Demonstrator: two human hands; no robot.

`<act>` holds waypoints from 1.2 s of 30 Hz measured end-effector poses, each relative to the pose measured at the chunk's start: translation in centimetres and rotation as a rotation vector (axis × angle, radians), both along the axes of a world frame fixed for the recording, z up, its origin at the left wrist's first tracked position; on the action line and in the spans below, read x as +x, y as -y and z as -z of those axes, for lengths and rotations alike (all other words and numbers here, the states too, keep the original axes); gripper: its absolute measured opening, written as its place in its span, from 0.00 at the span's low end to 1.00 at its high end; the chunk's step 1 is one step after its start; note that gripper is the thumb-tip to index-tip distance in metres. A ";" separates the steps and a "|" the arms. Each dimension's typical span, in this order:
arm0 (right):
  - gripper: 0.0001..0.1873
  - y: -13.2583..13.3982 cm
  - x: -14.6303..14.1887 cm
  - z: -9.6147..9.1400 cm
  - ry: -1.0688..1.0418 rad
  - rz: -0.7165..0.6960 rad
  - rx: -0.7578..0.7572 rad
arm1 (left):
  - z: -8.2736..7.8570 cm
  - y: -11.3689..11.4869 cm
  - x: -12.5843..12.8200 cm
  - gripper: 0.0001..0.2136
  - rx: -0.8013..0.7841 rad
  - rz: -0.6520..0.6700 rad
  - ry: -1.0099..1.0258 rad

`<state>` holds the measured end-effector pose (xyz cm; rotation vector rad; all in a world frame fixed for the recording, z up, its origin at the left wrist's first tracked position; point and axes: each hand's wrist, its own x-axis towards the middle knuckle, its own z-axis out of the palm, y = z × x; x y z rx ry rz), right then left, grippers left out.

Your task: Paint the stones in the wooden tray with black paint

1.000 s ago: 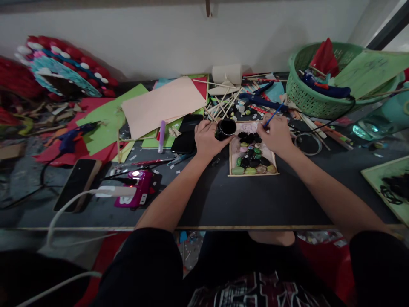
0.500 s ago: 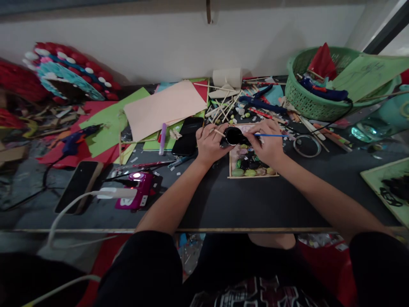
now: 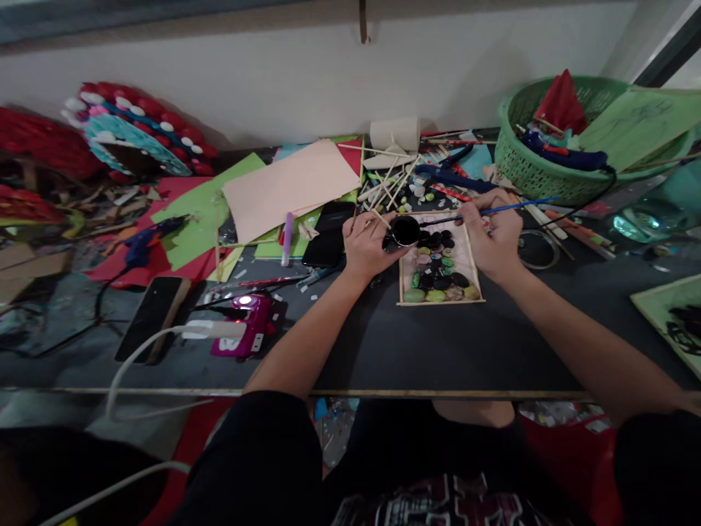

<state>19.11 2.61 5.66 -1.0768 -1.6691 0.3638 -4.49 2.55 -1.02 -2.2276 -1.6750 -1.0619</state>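
Note:
My left hand is closed round a small black paint pot, held just above the table's middle. My right hand pinches a thin blue-handled brush, its tip reaching left into the pot's mouth. Below the pot lies a shallow wooden tray filled with several painted stones, black, green, pink and yellow. My right hand hovers over the tray's right edge.
A black phone and sheets of coloured paper lie left of my hands. Loose wooden sticks are scattered behind. A green basket stands back right, a roll of tape beside it. A pink charger and second phone sit front left.
My right hand swung the brush from over the tray to the pot, then drew back right with the tip still at the pot. The left hand kept hold of the pot.

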 end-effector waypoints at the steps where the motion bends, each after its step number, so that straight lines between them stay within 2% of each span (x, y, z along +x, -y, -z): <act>1: 0.21 -0.2 0.6 0.2 -0.093 -0.030 -0.027 | 0.0 0.0 0.0 0.33 0.012 -0.007 0.001; 3: 0.20 -0.7 1.7 1.2 -0.240 -0.090 -0.092 | 0.1 -0.1 0.1 0.33 0.029 -0.017 0.011; 5: 0.22 -1.2 2.6 2.5 -0.280 -0.113 -0.129 | 0.2 -0.2 0.1 0.33 0.027 -0.027 0.035; 10: 0.21 -1.4 4.2 4.6 -0.039 -0.111 -0.108 | 0.4 -0.7 -0.1 0.34 0.005 -0.068 0.112; 14: 0.21 -0.9 4.2 4.6 0.075 -0.121 -0.133 | 0.6 -1.0 -0.3 0.33 0.066 -0.130 0.088; 26: 0.14 -1.1 3.0 5.1 0.169 -0.077 -0.154 | 0.9 -1.2 -0.5 0.30 0.125 -0.119 0.011; 36: 0.13 -1.3 3.3 5.0 0.245 -0.046 -0.139 | 0.8 -1.1 -0.3 0.34 -0.002 -0.032 0.038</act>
